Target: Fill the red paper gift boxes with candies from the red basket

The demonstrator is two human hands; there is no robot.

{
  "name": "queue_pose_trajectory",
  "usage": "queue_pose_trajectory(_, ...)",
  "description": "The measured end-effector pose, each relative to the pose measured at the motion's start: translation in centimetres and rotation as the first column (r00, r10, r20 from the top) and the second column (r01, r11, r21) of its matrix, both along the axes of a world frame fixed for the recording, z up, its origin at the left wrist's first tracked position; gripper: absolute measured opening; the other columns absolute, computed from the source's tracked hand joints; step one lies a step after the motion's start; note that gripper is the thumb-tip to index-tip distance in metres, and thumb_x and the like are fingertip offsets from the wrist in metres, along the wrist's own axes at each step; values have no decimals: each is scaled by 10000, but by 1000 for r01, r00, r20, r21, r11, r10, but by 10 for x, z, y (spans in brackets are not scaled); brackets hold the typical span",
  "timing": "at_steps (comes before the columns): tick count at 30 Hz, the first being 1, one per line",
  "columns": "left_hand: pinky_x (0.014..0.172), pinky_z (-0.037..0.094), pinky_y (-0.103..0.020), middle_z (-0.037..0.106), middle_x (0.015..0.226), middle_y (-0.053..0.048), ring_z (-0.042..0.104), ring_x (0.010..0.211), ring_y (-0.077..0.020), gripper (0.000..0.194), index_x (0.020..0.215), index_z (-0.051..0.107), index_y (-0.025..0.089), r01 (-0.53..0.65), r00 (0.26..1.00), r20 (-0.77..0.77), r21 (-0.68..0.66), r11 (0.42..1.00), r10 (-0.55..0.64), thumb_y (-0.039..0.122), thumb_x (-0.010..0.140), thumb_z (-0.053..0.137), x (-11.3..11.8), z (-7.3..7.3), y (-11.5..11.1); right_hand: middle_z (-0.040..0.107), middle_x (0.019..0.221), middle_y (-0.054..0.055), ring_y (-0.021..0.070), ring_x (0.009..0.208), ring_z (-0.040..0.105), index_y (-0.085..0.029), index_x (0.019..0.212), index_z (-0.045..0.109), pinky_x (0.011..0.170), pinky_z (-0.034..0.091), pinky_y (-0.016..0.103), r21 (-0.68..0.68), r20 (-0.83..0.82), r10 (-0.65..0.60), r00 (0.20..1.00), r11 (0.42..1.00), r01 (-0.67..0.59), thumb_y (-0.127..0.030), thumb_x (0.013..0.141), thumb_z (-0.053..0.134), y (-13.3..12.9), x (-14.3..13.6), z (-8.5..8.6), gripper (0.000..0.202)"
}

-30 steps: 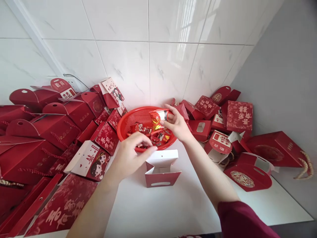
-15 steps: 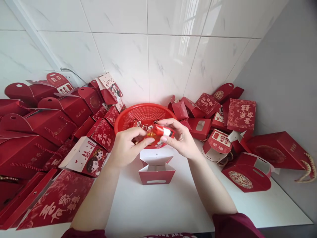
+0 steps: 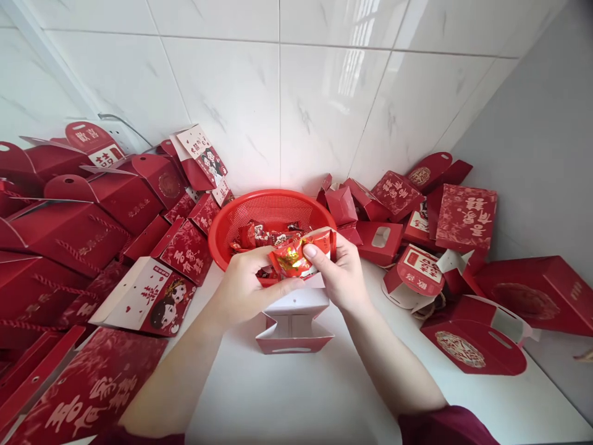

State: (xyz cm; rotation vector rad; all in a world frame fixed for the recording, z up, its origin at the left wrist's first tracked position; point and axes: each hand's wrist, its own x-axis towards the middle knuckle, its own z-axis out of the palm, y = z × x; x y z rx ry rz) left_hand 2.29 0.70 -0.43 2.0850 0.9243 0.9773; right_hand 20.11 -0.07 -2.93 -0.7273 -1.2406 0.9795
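Observation:
Between my two hands is a shiny red and gold wrapped candy packet [image 3: 293,258], held above the front rim of a red plastic basket [image 3: 227,216]. My right hand [image 3: 341,269] grips it with the thumb pressed across its face. At its other end, my left hand [image 3: 250,278] has fingers behind the packet and the thumb below it. Several red wrapped candies [image 3: 259,235] lie inside the basket. Just below my hands, an opened red gift box [image 3: 295,345] with a white inside stands on the white table [image 3: 296,402].
Many red gift boxes crowd the left side, with a white-fronted cartoon box [image 3: 143,296] nearest my left forearm. More boxes are heaped on the right, including a round-topped red box [image 3: 477,340]. A tiled wall [image 3: 315,117] rises behind the basket.
The packet has turned so its gold-marked face shows flat toward me, and my right thumb has moved onto it. The camera view has shifted slightly.

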Motion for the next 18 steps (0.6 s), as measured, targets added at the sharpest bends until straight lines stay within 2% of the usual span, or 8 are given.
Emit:
queue_pose_trajectory(2,763,501,-252,711,923,-16,655,860,-176,175,966,713,202,-46,999,19,11,999,45,308,826,698,1,0,0,661,850,12,138,758,608,-210,891,658,714,516,274,-8,-5,-6,1000,1000,6,-346,855,697,-1,-2,0,146)
queue_pose_trajectory(5,620,452,-238,610,722,-1,572,696,-142,192,793,656,175,-128,986,99,-56,990,133,356,858,652,-3,0,1,641,877,-1,130,774,612,-238,962,595,713,522,262,-39,-14,31,999,999,-32,-314,838,719,-1,0,2,192)
queue_pose_trajectory(9,520,357,-221,446,624,27,420,580,-99,306,686,527,175,-133,965,205,-143,981,161,379,907,577,-8,-1,6,639,918,1,147,803,636,-283,1173,489,737,546,295,-136,14,252,968,959,-247,-332,851,701,-2,4,6,388)
queue_pose_trajectory(12,516,332,-226,417,614,31,390,569,-95,305,666,498,175,-125,983,126,-64,990,132,349,900,585,-10,-1,7,653,998,29,161,869,636,-251,1157,545,797,541,314,-180,111,379,919,917,-356,-349,862,687,-4,5,8,342)
queue_pose_trajectory(15,535,331,-236,404,592,34,379,566,-94,327,618,477,169,-166,986,-6,81,983,167,315,873,620,-10,-2,6,671,939,22,159,823,623,-216,1035,631,748,532,294,-195,259,353,899,931,-309,-341,813,741,-6,6,9,277)
queue_pose_trajectory(18,509,322,-230,398,559,43,380,540,-86,348,582,478,165,-214,976,-5,116,970,216,310,836,668,-9,-3,5,679,909,22,167,797,619,-209,1011,644,713,530,302,-202,321,288,902,952,-232,-355,799,753,-7,8,10,279)
